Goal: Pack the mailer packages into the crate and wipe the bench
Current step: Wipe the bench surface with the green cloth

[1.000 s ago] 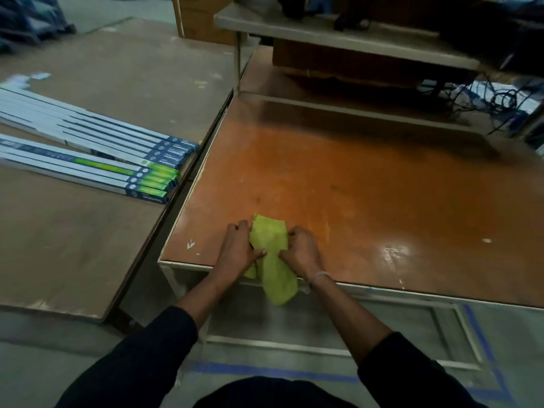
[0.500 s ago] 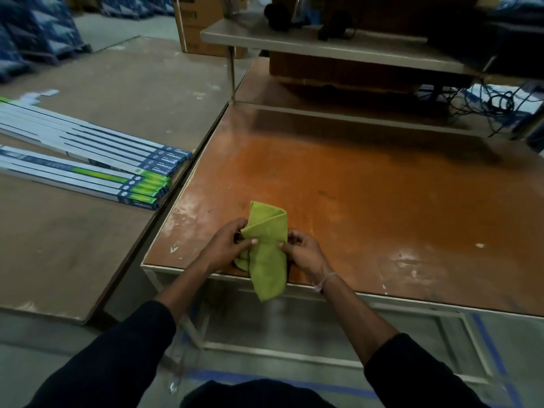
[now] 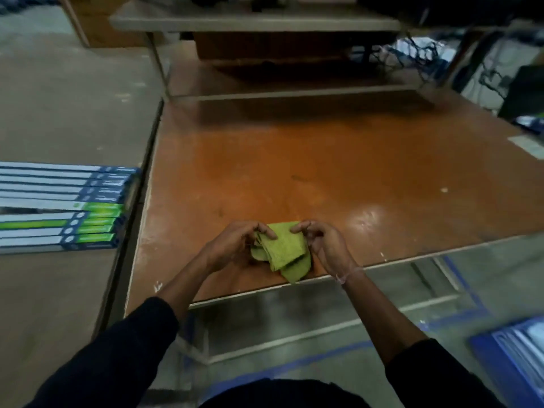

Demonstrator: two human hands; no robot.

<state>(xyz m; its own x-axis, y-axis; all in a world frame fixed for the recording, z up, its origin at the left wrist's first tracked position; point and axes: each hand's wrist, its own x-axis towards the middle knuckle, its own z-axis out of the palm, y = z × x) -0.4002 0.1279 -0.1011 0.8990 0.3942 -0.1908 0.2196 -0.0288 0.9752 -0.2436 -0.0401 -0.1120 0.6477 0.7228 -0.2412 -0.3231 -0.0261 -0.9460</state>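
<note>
Cables (image 3: 412,54) — upper shelf (image 3: 256,23).

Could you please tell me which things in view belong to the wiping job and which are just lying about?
In use: green cloth, gripped by left hand and right hand; orange bench.

Lying about: long boxes on the side table; shelf; cables.

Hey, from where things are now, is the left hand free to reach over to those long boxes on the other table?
Probably not right away: the left hand pinches the green cloth together with the right hand. The way to the long boxes looks open once it lets go.
</note>
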